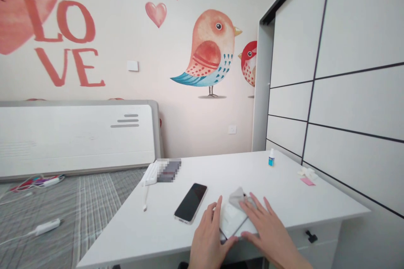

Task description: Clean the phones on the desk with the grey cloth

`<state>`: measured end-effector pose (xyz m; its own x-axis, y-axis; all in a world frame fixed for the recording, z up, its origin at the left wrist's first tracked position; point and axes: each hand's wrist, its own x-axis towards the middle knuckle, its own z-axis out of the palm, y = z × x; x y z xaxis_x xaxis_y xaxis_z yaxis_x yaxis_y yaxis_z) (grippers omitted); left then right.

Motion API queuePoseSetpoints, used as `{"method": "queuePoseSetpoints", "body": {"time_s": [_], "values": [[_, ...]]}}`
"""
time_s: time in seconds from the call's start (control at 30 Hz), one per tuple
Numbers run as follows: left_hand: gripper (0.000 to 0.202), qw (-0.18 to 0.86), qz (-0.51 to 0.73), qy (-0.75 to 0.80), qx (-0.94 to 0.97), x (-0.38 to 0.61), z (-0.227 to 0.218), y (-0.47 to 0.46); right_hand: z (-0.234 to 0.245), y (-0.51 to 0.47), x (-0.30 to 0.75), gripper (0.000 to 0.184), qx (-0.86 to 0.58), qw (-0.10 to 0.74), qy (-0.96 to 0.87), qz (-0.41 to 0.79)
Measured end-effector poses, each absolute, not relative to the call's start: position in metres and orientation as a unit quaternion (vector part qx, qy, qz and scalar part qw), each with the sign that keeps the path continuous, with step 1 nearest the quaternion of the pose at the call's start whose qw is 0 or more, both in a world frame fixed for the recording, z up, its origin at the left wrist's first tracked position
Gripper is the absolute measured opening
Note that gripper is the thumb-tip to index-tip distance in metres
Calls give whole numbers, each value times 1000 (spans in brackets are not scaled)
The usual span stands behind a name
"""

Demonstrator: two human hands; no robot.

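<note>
On the white desk (284,189) near its front edge lies a phone-sized device (232,222) with a pale glossy face. My left hand (208,235) rests at its left edge, thumb along the side, fingers partly curled. My right hand (268,229) lies flat with spread fingers on the device's right side and presses a grey cloth (237,197) at its far end. A second phone (191,202) with a black screen lies face up just left of my left hand.
A small blue-capped bottle (271,157) stands at the desk's back. A crumpled white wipe (307,172) and a pink slip (307,181) lie at the right. A white power bank with cable (150,175) sits back left. A bed with chargers (44,227) is left, a wardrobe (341,92) right.
</note>
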<state>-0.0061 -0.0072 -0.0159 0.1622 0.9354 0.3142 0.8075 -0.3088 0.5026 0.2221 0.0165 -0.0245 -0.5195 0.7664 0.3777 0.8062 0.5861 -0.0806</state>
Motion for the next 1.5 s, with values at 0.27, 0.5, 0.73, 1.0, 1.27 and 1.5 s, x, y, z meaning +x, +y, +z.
{"method": "queuePoseSetpoints", "body": {"time_s": [0.27, 0.5, 0.73, 1.0, 1.27, 1.5], "values": [[91, 92, 292, 566, 765, -8, -19, -3, -33, 11, 206, 78, -331, 186, -923, -58], [91, 55, 292, 554, 777, -2, -4, -10, -17, 15, 217, 93, -501, 201, -838, -80], [89, 61, 306, 544, 779, -4, -7, -8, -15, -7, 195, 101, -381, 185, -906, -14], [88, 81, 283, 567, 770, -3, -4, -10, -10, 0, 200, 90, -426, 194, -884, 8], [90, 81, 278, 574, 766, -2, -4, -9, 0, 9, 204, 81, -482, 190, -855, 16], [86, 72, 286, 567, 770, -2, -4, -9, 1, 2, 205, 83, -381, 167, -908, 59]]}}
